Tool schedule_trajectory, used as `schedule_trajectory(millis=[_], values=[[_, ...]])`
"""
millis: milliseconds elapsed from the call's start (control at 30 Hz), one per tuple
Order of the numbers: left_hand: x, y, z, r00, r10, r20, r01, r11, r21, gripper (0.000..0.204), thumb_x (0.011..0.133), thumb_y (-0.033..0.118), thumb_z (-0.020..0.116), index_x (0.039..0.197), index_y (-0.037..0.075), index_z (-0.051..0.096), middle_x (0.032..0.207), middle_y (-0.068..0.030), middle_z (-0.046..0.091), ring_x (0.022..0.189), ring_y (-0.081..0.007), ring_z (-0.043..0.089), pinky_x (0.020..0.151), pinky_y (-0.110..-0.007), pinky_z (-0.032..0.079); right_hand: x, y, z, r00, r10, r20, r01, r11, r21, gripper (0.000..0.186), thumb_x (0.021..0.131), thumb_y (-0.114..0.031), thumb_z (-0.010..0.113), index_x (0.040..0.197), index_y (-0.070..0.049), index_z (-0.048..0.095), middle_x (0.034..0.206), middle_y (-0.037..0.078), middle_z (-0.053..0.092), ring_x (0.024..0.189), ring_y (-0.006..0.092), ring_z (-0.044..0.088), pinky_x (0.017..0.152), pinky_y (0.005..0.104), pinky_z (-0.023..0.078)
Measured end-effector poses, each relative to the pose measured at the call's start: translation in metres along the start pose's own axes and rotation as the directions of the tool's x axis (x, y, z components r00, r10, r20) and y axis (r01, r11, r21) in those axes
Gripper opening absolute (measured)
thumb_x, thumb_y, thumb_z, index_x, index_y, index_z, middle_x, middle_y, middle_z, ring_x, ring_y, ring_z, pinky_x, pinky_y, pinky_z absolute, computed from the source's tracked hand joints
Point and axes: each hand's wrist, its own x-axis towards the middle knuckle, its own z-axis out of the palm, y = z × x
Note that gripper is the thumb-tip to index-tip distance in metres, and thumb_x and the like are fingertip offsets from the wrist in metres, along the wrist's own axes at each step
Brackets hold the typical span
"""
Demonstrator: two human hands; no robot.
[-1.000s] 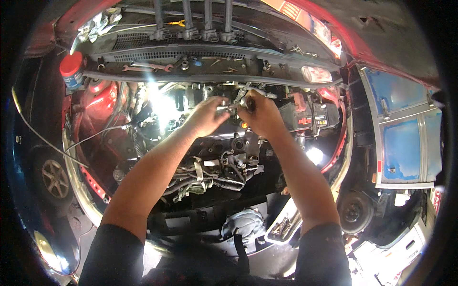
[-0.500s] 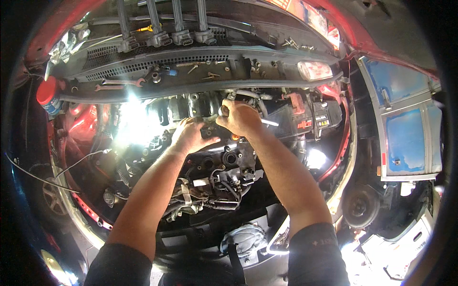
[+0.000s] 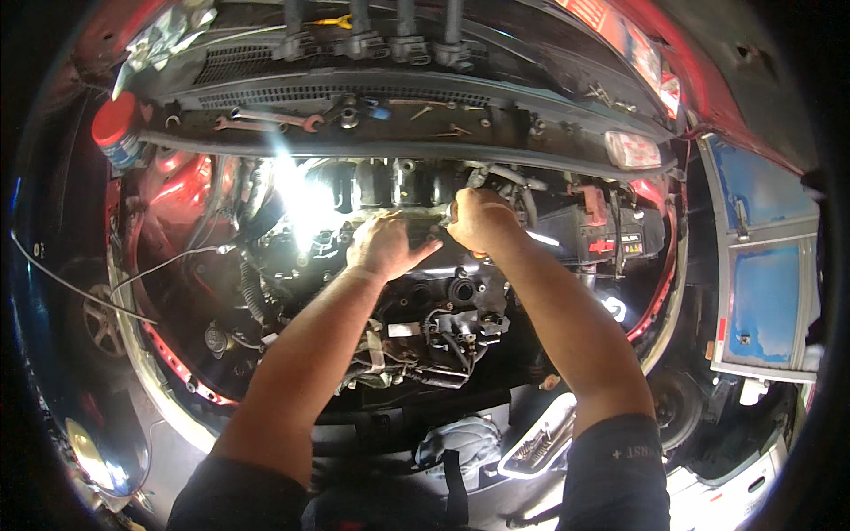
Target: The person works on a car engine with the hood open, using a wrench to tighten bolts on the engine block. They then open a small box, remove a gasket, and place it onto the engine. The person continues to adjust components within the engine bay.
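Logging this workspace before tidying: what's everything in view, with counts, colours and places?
engine: 1, dark, centre
battery: 1, black, right of engine
coil-like parts: 4, dark, top centre
upper ledge: 1, dark, above engine
wrenches: 2, reddish, ledge's left
jar: 1, red-lidded, blue, upper left
packet: 1, red-white, ledge's right
foil-like sheet: 1, silver, top left
loop: 1, yellow, top
tray: 1, white, lower right
panels: 2, blue, far right
bundle: 1, grey, bottom centre
bar: 1, white, right of centre
left hand: 1, bare, open, over engine
right hand: 1, bare, curled, over engine
sleeves: 2, dark, lower edge
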Motion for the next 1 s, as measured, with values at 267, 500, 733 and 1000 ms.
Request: schedule_trajectory(millis=[267,500,733,1000], values=[[-0.005,0.019,-0.043,0.981,-0.123,0.152,0.122,0.992,0.015,0.080,0.086,0.078,0.049,0.088,0.001,0.073,0.088,-0.0159,0.071,0.086,-0.0303,0.071,0.079,-0.044,0.059,-0.006,-0.001,-0.012,0.986,-0.160,-0.036,0.148,0.964,-0.219,0.018,0.080,-0.012,0.064,0.096,-0.004,0.069,0.091,0.021,0.072,0.088,0.0367,0.072,0.078,0.0470,0.056],[-0.007,0.014,-0.036,0.998,-0.063,-0.001,0.062,0.981,-0.186,0.070,0.090,0.066,0.056,0.123,0.004,0.063,0.120,-0.0178,0.066,0.114,-0.0321,0.063,0.100,-0.041,0.050,0.000,0.000,-0.007,0.997,0.072,0.017,-0.072,0.997,0.022,0.035,0.078,-0.022,0.071,0.105,0.000,0.068,0.100,0.024,0.072,0.099,0.0342,0.071,0.085,0.0418,0.055],[0.017,0.039,-0.022,0.997,0.078,0.017,-0.068,0.946,-0.318,0.048,0.098,0.053,0.055,0.120,0.014,0.067,0.103,-0.0116,0.074,0.090,-0.0281,0.072,0.080,-0.040,0.060,-0.051,0.073,-0.013,0.999,-0.028,-0.016,0.028,0.999,-0.016,0.066,0.092,-0.066,0.054,0.113,-0.004,0.065,0.099,0.021,0.072,0.097,0.0381,0.070,0.085,0.0477,0.055],[0.018,0.028,0.003,0.978,0.121,-0.171,-0.175,0.922,-0.345,0.030,0.101,0.037,0.056,0.108,0.012,0.071,0.095,-0.0117,0.074,0.084,-0.0294,0.072,0.078,-0.040,0.059,-0.067,0.034,0.015,0.968,0.219,-0.124,-0.220,0.975,0.007,0.058,0.097,-0.059,0.050,0.111,-0.007,0.069,0.096,0.023,0.072,0.097,0.0415,0.069,0.087,0.0507,0.054]])
